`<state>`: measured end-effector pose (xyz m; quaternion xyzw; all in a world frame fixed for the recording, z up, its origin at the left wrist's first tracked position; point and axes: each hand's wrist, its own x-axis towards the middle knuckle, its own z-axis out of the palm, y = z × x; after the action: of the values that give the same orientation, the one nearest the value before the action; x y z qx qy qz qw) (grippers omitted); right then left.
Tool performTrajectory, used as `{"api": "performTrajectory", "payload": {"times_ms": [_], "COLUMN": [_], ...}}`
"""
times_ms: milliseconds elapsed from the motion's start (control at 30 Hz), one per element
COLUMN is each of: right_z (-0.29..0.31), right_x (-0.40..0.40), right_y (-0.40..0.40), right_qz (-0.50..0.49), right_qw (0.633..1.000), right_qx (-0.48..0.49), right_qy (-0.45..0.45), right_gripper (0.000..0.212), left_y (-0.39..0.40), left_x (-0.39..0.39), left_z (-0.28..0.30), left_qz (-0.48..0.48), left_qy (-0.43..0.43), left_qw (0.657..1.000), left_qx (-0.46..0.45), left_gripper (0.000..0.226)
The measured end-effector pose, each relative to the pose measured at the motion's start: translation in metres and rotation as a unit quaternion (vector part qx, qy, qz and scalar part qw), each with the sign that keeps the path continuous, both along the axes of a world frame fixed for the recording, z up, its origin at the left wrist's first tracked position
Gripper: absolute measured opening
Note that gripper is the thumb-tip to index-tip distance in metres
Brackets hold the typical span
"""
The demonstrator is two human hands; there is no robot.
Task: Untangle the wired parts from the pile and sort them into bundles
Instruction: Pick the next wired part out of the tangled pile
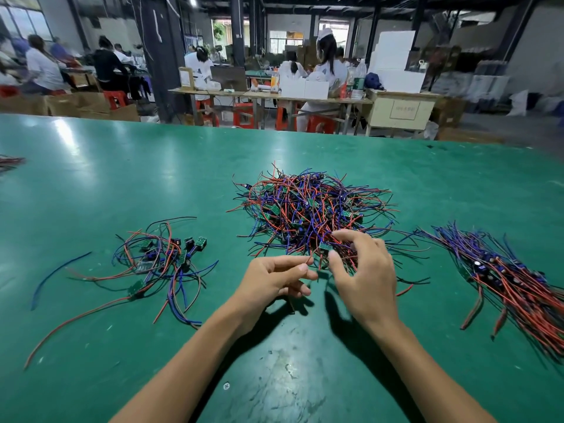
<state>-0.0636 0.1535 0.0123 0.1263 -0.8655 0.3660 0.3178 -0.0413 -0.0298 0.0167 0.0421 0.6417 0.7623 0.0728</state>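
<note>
A tangled pile [308, 206] of red, blue and black wires with small green circuit boards lies in the middle of the green table [122, 166]. At its near edge my right hand [363, 276] pinches a small green board between thumb and forefinger. Just left of it, my left hand [274, 279] pinches thin wire ends that run toward that board. A looser group of wired parts [161, 257] lies to the left. On the right, an aligned bundle [512, 279] of wired parts lies with its wires running the same way.
A few more wires [9, 161] show at the table's far left edge. Beyond the table's far edge, people sit at workbenches [274, 94] with red stools, boxes and bottles. A screw head [226, 385] sits in the worn table surface near me.
</note>
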Motion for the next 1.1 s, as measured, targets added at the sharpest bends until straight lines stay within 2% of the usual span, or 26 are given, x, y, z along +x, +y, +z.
{"api": "performTrajectory", "payload": {"times_ms": [33, 100, 233, 367, 500, 533, 633, 733, 867, 1000, 1100], "right_z": [-0.003, -0.009, -0.007, 0.0, 0.003, 0.003, 0.003, 0.003, 0.003, 0.002, 0.003], "right_x": [-0.005, -0.011, -0.011, -0.002, 0.007, 0.007, 0.006, 0.002, 0.0, -0.001, -0.002], "right_y": [0.005, 0.009, 0.01, 0.007, -0.001, -0.002, 0.0, 0.004, 0.002, 0.003, 0.004], "right_qz": [0.0, 0.023, 0.051, 0.115, 0.151, 0.159, 0.179, 0.2, 0.2, 0.189, 0.155], "right_qw": [0.999, 0.995, 0.997, 0.991, 0.985, 0.983, 0.979, 0.975, 0.975, 0.977, 0.987], "right_qx": [0.044, 0.077, 0.0, -0.064, 0.002, 0.012, 0.031, 0.049, 0.054, 0.048, -0.005], "right_qy": [-0.032, -0.062, -0.051, -0.002, 0.084, 0.093, 0.094, 0.079, 0.084, 0.082, 0.042], "right_gripper": [0.029, 0.03, 0.016, 0.015, 0.02, 0.021, 0.02, 0.023, 0.026, 0.027, 0.031], "left_y": [0.0, 0.001, 0.0, -0.003, -0.004, -0.005, -0.009, -0.012, -0.015, -0.016, -0.018], "left_x": [0.001, 0.002, 0.004, 0.003, 0.003, 0.003, 0.002, 0.0, -0.001, -0.001, -0.002], "left_z": [0.0, 0.0, 0.002, 0.005, 0.005, 0.005, 0.005, 0.006, 0.006, 0.002, 0.009], "left_qz": [-0.007, -0.019, -0.038, -0.048, -0.063, -0.065, -0.053, -0.04, -0.033, 0.005, 0.007], "left_qy": [0.005, 0.012, 0.016, 0.006, 0.016, 0.028, 0.066, 0.079, 0.066, 0.086, 0.098], "left_qw": [1.0, 0.999, 0.999, 0.999, 0.998, 0.997, 0.996, 0.996, 0.995, 0.995, 0.989], "left_qx": [-0.012, -0.026, -0.031, -0.02, 0.021, 0.027, 0.006, 0.011, 0.074, 0.058, 0.107], "left_gripper": [0.019, 0.019, 0.022, 0.019, 0.019, 0.024, 0.038, 0.035, 0.014, 0.019, 0.023]}}
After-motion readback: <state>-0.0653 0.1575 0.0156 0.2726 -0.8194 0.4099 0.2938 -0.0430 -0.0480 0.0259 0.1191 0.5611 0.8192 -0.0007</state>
